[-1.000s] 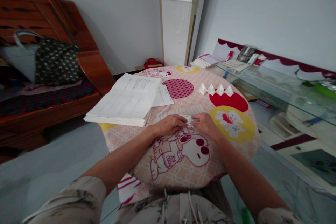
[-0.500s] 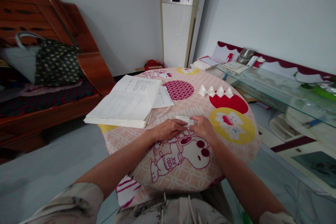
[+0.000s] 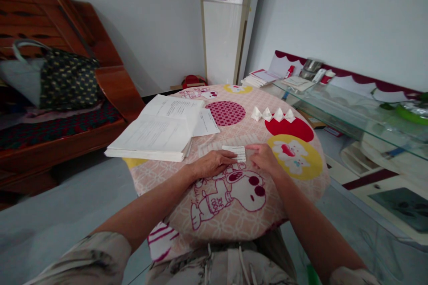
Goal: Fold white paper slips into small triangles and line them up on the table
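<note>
A small folded paper (image 3: 239, 153) with printed lines lies on the round table in front of me. My left hand (image 3: 214, 163) is at its left side, fingers together and closed on that edge, holding it down against the cloth. Just off the right edge is my right hand (image 3: 263, 156), its index finger stretched towards the paper's upper corner and the other fingers bent, holding nothing. Farther back on the right stand several folded white paper shapes (image 3: 273, 115) in a row, with pointed tops.
An open stack of printed sheets (image 3: 150, 131) lies on the left, a loose sheet (image 3: 207, 122) beside it. The patterned tablecloth (image 3: 234, 225) covers the table. A glass shelf (image 3: 354, 102) with assorted items stands to the right, a wooden bench (image 3: 117, 93) with bags to the left.
My right hand has moved off the folded paper to the right, and its index finger is now extended. More of the paper shows. My left hand stays on it.
</note>
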{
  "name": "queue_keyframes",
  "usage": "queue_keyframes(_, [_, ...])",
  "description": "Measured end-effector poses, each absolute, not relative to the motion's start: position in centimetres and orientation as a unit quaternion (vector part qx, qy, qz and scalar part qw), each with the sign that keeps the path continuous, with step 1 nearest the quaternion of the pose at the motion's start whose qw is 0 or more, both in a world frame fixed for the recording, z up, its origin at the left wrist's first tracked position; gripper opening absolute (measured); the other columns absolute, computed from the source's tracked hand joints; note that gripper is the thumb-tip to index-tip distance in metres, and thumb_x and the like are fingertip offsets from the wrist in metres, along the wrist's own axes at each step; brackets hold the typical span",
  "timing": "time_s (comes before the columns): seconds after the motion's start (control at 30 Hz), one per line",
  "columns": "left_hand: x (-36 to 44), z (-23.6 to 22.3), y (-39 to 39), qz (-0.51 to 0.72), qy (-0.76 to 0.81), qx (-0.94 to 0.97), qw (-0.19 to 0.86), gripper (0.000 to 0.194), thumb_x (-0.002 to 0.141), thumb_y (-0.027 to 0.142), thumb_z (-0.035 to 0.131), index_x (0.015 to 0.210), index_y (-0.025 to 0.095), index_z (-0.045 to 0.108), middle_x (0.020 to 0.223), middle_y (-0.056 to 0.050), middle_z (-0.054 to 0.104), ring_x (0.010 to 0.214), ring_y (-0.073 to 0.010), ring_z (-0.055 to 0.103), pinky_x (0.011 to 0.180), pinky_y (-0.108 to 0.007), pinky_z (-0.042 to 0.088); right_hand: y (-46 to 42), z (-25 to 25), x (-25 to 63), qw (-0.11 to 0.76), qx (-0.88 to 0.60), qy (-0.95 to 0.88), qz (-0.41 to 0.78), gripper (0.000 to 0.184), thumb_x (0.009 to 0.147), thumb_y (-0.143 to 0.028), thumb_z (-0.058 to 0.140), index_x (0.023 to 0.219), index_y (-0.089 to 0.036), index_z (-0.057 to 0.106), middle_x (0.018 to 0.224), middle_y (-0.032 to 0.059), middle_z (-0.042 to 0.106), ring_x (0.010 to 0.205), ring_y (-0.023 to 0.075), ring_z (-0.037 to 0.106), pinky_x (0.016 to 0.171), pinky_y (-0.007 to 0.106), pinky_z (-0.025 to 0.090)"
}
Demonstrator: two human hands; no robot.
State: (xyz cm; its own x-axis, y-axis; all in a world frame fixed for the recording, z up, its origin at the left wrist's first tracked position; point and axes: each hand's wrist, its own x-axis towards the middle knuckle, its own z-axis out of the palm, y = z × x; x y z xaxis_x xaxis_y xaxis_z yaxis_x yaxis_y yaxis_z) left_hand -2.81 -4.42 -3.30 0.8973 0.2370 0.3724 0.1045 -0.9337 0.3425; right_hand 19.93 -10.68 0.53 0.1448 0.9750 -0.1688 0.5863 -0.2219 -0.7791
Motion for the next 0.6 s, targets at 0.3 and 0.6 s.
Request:
queue_keyframes(0.3, [-2.6, -2.5, -5.1, 0.198, 0.096, 0.959, 0.177, 0.044, 0.091, 0.004, 0.049, 0.128, 0.018, 0.068, 0.138, -0.013, 0.065, 0.127, -0.021, 0.062, 0.108, -0.032, 0.05, -9.1, -0.6, 17.2, 0.361, -0.627, -0.503, 0.473, 0.026, 0.072, -0.004, 0.056, 0.092, -0.012, 0.071, 0.049, -0.0039, 0.062, 0.037, 0.0104, 0.053, 0.038, 0.019, 0.043])
queue_keyframes(0.6, [-5.8, -2.2, -5.4, 0.199, 0.127, 0.96, 0.148, 0.027, 0.095, 0.012, 0.048, 0.105, 0.014, 0.073, 0.119, -0.014, 0.074, 0.113, -0.0201, 0.069, 0.099, -0.03, 0.054, -9.2, -1.1, 17.4, 0.367, -0.625, -0.508, 0.466, 0.02, 0.076, -0.003, 0.055, 0.086, -0.013, 0.068, 0.053, -0.0047, 0.062, 0.036, 0.0071, 0.052, 0.036, 0.016, 0.042])
